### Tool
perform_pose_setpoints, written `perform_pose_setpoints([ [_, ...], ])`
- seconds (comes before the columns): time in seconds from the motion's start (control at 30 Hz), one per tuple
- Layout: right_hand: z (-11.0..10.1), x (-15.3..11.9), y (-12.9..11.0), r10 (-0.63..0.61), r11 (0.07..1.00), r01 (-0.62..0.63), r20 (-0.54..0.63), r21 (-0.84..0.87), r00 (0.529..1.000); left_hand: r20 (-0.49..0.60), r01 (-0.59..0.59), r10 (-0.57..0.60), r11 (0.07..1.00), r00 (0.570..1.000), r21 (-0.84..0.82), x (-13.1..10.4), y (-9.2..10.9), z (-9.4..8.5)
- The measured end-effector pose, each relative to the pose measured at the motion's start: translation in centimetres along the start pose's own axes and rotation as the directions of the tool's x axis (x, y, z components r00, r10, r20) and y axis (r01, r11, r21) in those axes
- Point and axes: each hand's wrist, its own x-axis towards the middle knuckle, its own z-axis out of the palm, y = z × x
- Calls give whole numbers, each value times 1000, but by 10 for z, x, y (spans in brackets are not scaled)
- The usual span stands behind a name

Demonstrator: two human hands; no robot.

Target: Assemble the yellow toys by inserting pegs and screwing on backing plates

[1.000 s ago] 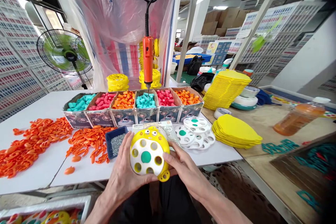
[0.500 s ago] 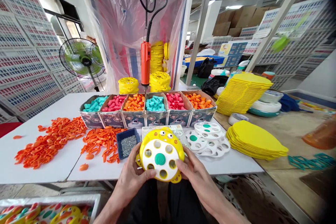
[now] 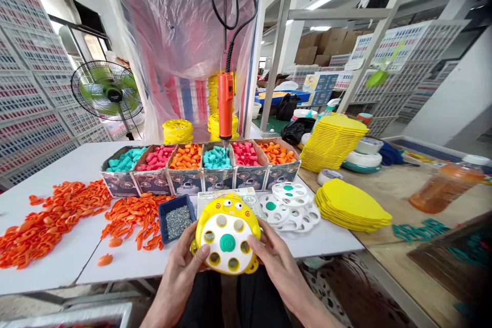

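Between my two hands is a yellow plastic toy shell (image 3: pixel 249 215) with a cartoon face. A white disc (image 3: pixel 219 261) with several round holes and a green centre sits on its front. My left hand (image 3: pixel 183 262) grips the left edge, thumb on the front near the disc. On the opposite edge my right hand (image 3: pixel 273 252) is closed, its thumb pressed by a hole at the right. The fingers behind the shell are hidden. Just beyond the toy lies a printed box or sheet (image 3: pixel 246 193), and a blue tray of small screws (image 3: pixel 178 220) stands to its left.
An orange electric screwdriver (image 3: pixel 225 105) hangs over the row of bins (image 3: pixel 184 181) holding coloured plastic pieces. Orange parts (image 3: pixel 49 220) are heaped at left. White holed discs (image 3: pixel 295 210) and stacked yellow plates (image 3: pixel 349 205) lie right. A crate edge (image 3: pixel 77 315) shows below.
The view has turned a little to the right, so the scene sits further left. The toy stays in both hands, its face still upward; my left thumb has shifted up along its edge.
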Motion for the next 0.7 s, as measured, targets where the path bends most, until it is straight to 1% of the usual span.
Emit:
perform_pose_setpoints([
  [0.1,2,-1,3,-42,998,42,-20,-37,999,-65,-29,30,1000,997,11,-2,-2,7],
  [0.17,2,-1,5,-35,998,34,-23,-51,999,-91,-44,46,999,995,26,-5,0,11],
  [0.3,2,-3,7,4,1000,-5,-58,-16,998,-91,-58,59,998,994,9,-8,7,12],
  [0.4,3,-5,9,41,999,-38,-104,26,994,-45,-45,42,997,998,-68,-8,7,8],
  [0.5,4,-5,15,61,998,-58,-133,26,989,7,10,-9,984,1000,-176,-6,0,5],
  [0.57,5,-7,23,59,998,-55,-140,33,988,10,28,-27,967,1000,-252,-5,-7,5],
  [0.7,10,-11,45,89,994,-80,-126,76,988,-25,-2,-8,934,1000,-358,-6,-15,9],
])
